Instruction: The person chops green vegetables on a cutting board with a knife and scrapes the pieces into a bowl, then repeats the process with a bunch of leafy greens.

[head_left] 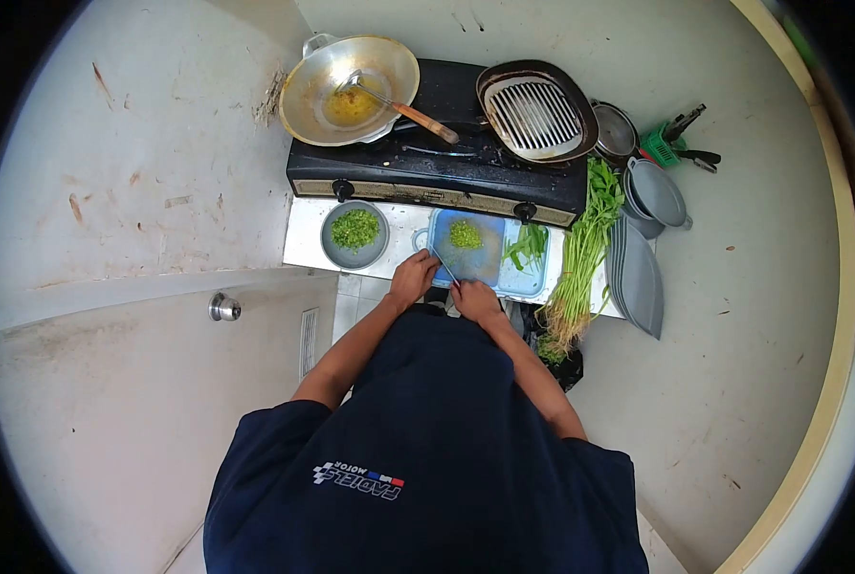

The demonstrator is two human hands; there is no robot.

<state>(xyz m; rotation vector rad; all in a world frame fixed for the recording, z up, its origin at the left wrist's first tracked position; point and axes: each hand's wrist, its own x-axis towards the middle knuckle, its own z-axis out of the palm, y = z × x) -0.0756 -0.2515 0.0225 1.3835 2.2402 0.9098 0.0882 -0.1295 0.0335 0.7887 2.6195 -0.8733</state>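
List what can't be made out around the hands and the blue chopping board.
1. Head view: which hand grips the thin knife on the blue plastic chopping board; the left hand and right hand nearly meet and are too small.
2. Head view: the board's near edge, covered by both hands.
3. Head view: what the small green plastic basket holds, too small, near the lens edge.

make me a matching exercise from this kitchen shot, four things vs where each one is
1 wok
2 grey bowl
3 grill pan
4 leafy stems

a right of the blue board
b on the stove, right burner
c left of the blue board
d on the stove, left burner

Pairs: 1-d, 2-c, 3-b, 4-a
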